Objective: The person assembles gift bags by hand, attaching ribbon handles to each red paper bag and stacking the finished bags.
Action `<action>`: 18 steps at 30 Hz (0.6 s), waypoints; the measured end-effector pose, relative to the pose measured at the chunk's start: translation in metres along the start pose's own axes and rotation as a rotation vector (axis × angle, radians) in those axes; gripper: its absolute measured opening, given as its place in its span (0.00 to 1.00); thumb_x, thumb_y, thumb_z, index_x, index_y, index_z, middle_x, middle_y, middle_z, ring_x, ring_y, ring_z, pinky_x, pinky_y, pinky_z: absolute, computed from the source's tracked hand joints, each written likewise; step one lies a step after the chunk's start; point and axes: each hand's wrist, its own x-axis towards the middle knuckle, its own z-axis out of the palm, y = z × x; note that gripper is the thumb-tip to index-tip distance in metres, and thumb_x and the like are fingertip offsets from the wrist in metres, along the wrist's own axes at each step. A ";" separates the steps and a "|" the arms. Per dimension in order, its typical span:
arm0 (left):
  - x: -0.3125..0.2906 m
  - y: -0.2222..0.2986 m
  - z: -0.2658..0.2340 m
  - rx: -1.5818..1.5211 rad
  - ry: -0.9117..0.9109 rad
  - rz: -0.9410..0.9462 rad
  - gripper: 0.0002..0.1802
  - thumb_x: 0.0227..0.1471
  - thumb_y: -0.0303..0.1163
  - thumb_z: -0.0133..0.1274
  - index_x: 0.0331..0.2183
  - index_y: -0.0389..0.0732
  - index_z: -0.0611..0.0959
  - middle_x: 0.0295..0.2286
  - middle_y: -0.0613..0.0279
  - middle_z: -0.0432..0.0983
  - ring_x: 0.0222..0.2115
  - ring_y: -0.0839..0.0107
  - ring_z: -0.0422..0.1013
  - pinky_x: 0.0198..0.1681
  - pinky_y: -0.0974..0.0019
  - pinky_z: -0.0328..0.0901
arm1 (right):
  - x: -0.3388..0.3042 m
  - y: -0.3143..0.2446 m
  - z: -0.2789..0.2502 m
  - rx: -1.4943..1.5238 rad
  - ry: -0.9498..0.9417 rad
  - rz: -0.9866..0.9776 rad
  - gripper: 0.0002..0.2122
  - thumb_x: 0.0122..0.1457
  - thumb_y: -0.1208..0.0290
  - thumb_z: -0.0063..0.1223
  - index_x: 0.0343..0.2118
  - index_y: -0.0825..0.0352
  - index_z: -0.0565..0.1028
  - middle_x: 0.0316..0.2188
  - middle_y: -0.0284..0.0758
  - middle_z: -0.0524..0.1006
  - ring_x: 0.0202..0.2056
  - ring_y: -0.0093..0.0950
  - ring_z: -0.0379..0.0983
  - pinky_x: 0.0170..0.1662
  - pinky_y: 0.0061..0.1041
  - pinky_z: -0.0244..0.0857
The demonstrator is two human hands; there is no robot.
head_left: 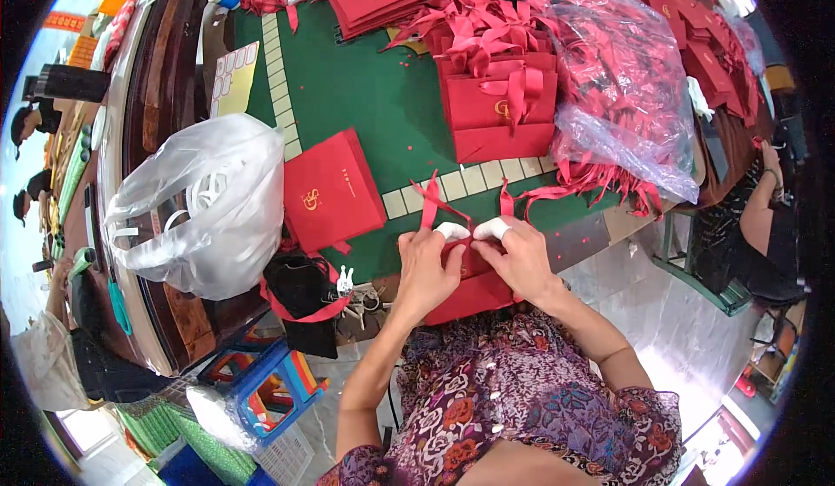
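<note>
In front of me at the table edge is a red paper bag (pixel 465 299), lying partly against my lap. My left hand (pixel 428 264) is closed at the bag's top edge, pinching a red ribbon (pixel 430 201) whose end sticks up above the fingers. Close by on its right, my right hand (pixel 524 264) also pinches ribbon; a loose red end (pixel 505 197) rises beside it. White wraps cover a finger on each hand. The fingers partly hide the bag's top and the ribbon between them.
A stack of flat red bags (pixel 335 190) lies to the left, beside a white plastic sack (pixel 200 208). Ahead stand ribboned red bags (pixel 500 103) and a clear plastic bag of ribbons (pixel 622 69). Keys (pixel 358 303) and a black pouch (pixel 300 286) hang near the table edge.
</note>
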 end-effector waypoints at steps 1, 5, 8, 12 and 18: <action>0.000 -0.001 -0.001 0.029 -0.020 0.013 0.11 0.47 0.28 0.61 0.36 0.42 0.83 0.33 0.57 0.81 0.38 0.59 0.74 0.47 0.59 0.59 | 0.002 -0.001 -0.004 0.000 0.000 -0.001 0.09 0.49 0.74 0.65 0.33 0.65 0.77 0.28 0.37 0.76 0.31 0.39 0.74 0.36 0.34 0.69; -0.005 0.000 -0.006 -0.006 0.000 0.027 0.13 0.46 0.33 0.65 0.36 0.44 0.84 0.33 0.58 0.81 0.36 0.60 0.74 0.46 0.59 0.58 | 0.019 -0.009 -0.032 0.086 -0.143 0.016 0.07 0.52 0.72 0.64 0.34 0.65 0.79 0.31 0.37 0.74 0.35 0.36 0.73 0.38 0.33 0.67; -0.008 0.006 -0.004 0.018 0.031 0.075 0.13 0.44 0.36 0.67 0.34 0.46 0.84 0.30 0.62 0.80 0.34 0.62 0.72 0.45 0.60 0.57 | 0.028 -0.001 -0.042 0.177 -0.222 0.075 0.07 0.56 0.71 0.61 0.36 0.65 0.80 0.32 0.37 0.74 0.36 0.35 0.73 0.39 0.32 0.67; -0.016 0.019 -0.004 0.113 0.083 0.158 0.10 0.44 0.35 0.67 0.31 0.46 0.84 0.26 0.65 0.79 0.31 0.64 0.70 0.43 0.60 0.56 | 0.037 0.008 -0.043 0.106 -0.508 0.041 0.09 0.60 0.66 0.56 0.38 0.64 0.81 0.32 0.38 0.74 0.37 0.35 0.73 0.41 0.33 0.65; -0.031 0.013 -0.003 0.312 0.151 0.497 0.11 0.43 0.29 0.60 0.34 0.44 0.84 0.29 0.67 0.77 0.33 0.67 0.69 0.43 0.58 0.57 | 0.046 0.014 -0.045 0.248 -0.734 -0.127 0.11 0.59 0.65 0.56 0.42 0.61 0.81 0.32 0.35 0.72 0.38 0.34 0.72 0.42 0.33 0.65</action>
